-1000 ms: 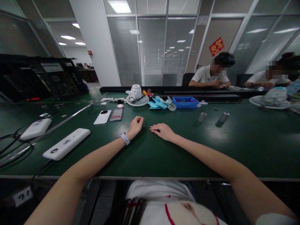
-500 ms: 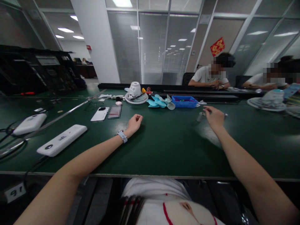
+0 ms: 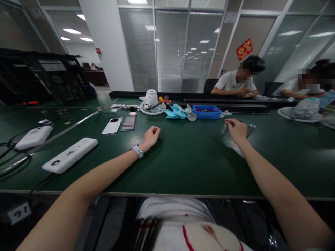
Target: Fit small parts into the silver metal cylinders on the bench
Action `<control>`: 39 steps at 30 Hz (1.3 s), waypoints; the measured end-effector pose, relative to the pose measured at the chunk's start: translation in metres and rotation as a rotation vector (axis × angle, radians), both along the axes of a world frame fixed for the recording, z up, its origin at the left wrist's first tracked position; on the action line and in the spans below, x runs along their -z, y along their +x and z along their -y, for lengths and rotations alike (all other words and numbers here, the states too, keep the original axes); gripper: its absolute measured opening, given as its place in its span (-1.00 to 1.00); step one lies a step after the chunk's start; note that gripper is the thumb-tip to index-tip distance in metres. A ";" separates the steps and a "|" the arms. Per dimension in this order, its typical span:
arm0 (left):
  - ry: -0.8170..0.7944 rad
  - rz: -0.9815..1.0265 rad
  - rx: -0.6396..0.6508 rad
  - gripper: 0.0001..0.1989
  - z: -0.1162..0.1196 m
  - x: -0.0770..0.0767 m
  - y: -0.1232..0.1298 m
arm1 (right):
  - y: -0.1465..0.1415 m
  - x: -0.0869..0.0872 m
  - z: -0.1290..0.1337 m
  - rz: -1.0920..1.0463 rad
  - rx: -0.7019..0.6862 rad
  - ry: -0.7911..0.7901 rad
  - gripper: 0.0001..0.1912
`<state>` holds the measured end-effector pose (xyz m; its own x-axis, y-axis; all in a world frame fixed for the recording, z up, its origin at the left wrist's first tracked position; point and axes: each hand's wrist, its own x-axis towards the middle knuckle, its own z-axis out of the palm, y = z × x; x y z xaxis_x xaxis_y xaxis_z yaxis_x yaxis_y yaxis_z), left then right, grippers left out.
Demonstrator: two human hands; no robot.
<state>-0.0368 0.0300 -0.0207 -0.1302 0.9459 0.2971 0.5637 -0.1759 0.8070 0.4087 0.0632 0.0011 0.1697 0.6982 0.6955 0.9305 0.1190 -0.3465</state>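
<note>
My right hand [image 3: 237, 130] hovers over the right half of the green table, thumb and forefinger pinched together at the top of a small grey metal cylinder [image 3: 224, 129]. Its exact kind is too small to tell. Another grey cylinder [image 3: 251, 129] shows just to the right of that hand, partly hidden behind it. My left hand [image 3: 151, 136], with a watch [image 3: 137, 151] on the wrist, rests on the table with its fingers curled in and nothing visible in them.
A white fan part with a grille [image 3: 153, 107], light-blue fan blades [image 3: 176, 112] and a blue tray [image 3: 206, 112] stand at the back. On the left lie a white phone [image 3: 111, 127] and a long white device [image 3: 70, 156]. Two people sit across the table.
My right hand has shifted slightly left, and more of the cylinder to its right shows. My left hand is almost unmoved. The view has tilted a little.
</note>
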 end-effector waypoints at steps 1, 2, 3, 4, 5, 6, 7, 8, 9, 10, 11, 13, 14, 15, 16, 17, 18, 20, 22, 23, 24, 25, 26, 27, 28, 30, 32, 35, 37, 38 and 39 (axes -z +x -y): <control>0.001 -0.004 0.000 -0.80 0.000 0.000 0.000 | 0.000 0.000 0.000 -0.002 0.001 0.001 -0.74; 0.003 -0.006 -0.001 -0.79 -0.001 0.001 0.000 | -0.001 0.000 0.000 -0.003 0.002 0.002 -0.74; 0.005 -0.009 -0.001 -0.79 -0.001 0.001 0.000 | -0.001 0.000 0.000 -0.004 0.004 0.001 -0.74; 0.006 -0.011 0.000 -0.79 -0.001 0.002 -0.001 | -0.002 -0.001 0.000 -0.002 0.006 -0.002 -0.74; 0.007 -0.012 0.000 -0.79 -0.002 0.002 -0.001 | -0.003 -0.001 0.000 0.001 0.011 -0.008 -0.74; 0.008 -0.013 0.004 -0.79 -0.002 0.002 -0.001 | -0.003 -0.002 0.000 0.007 0.025 -0.015 -0.73; 0.008 -0.012 0.008 -0.79 -0.002 0.003 -0.001 | -0.004 -0.003 0.000 0.017 0.045 -0.021 -0.72; 0.006 -0.013 0.013 -0.79 -0.002 0.003 -0.001 | -0.004 -0.004 0.000 0.030 0.068 -0.026 -0.71; 0.006 -0.015 0.015 -0.79 -0.002 0.002 -0.001 | -0.004 -0.004 -0.001 0.046 0.089 -0.030 -0.70; 0.008 -0.017 0.015 -0.79 -0.002 0.002 -0.001 | -0.004 -0.004 -0.001 0.060 0.105 -0.033 -0.69; 0.011 -0.020 0.014 -0.80 -0.002 0.002 -0.001 | -0.004 -0.004 -0.001 0.070 0.113 -0.036 -0.68; 0.018 -0.028 0.012 -0.81 -0.001 0.001 0.000 | -0.003 -0.002 -0.001 0.071 0.110 -0.044 -0.67; 0.021 -0.029 0.012 -0.81 -0.001 0.001 0.000 | -0.002 -0.001 0.000 0.065 0.108 -0.047 -0.67; 0.020 -0.028 0.012 -0.81 0.000 0.000 0.000 | -0.002 0.000 0.000 0.061 0.108 -0.049 -0.67; 0.016 -0.027 0.012 -0.82 0.000 0.000 0.001 | -0.002 0.001 0.001 0.063 0.112 -0.052 -0.67; 0.012 -0.025 0.011 -0.82 0.000 0.000 0.001 | -0.002 0.003 0.001 0.074 0.122 -0.056 -0.67; 0.007 -0.024 0.011 -0.82 0.000 0.000 0.001 | -0.002 0.004 0.001 0.093 0.136 -0.062 -0.67; 0.003 -0.021 0.015 -0.83 0.000 0.000 0.001 | -0.003 0.005 0.001 0.148 0.165 -0.079 -0.66; 0.002 -0.020 0.018 -0.83 0.000 0.000 0.001 | -0.005 0.005 0.001 0.203 0.181 -0.094 -0.66; 0.000 -0.021 0.016 -0.83 0.000 0.000 0.001 | -0.005 0.005 0.001 0.223 0.180 -0.097 -0.66; -0.001 -0.022 0.015 -0.83 0.000 -0.001 0.001 | -0.006 0.006 0.001 0.237 0.174 -0.098 -0.66; -0.001 -0.023 0.015 -0.82 0.000 -0.001 0.001 | -0.006 0.006 0.002 0.242 0.163 -0.096 -0.66; -0.001 -0.025 0.014 -0.82 0.000 -0.001 0.001 | -0.006 0.007 0.002 0.238 0.148 -0.090 -0.67; 0.000 -0.028 0.015 -0.82 0.000 0.000 0.001 | -0.006 0.009 0.002 0.223 0.127 -0.079 -0.67; 0.000 -0.031 0.015 -0.81 0.000 0.000 0.001 | -0.006 0.012 0.001 0.197 0.105 -0.061 -0.66; -0.001 -0.036 0.017 -0.81 0.000 0.000 0.001 | -0.004 0.019 -0.002 0.112 0.081 -0.006 -0.59; -0.003 -0.038 0.017 -0.80 0.000 0.000 0.000 | 0.000 0.027 -0.006 -0.005 0.090 0.024 -0.47; 0.001 -0.050 0.026 -0.77 -0.001 0.001 0.000 | 0.006 0.039 -0.015 -0.210 0.122 -0.071 -0.38; 0.007 -0.067 0.041 -0.74 -0.002 0.002 -0.001 | 0.009 0.042 -0.018 -0.309 0.153 -0.148 -0.40; 0.010 -0.076 0.050 -0.73 -0.002 0.002 -0.002 | 0.010 0.043 -0.019 -0.337 0.172 -0.165 -0.43; 0.011 -0.083 0.058 -0.72 -0.003 0.002 -0.002 | 0.010 0.042 -0.020 -0.353 0.189 -0.166 -0.46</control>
<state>-0.0385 0.0325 -0.0230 -0.0501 0.9477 0.3152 0.6171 -0.2188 0.7559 0.4191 0.0831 -0.0412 0.5128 0.7293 0.4529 0.7516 -0.1264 -0.6474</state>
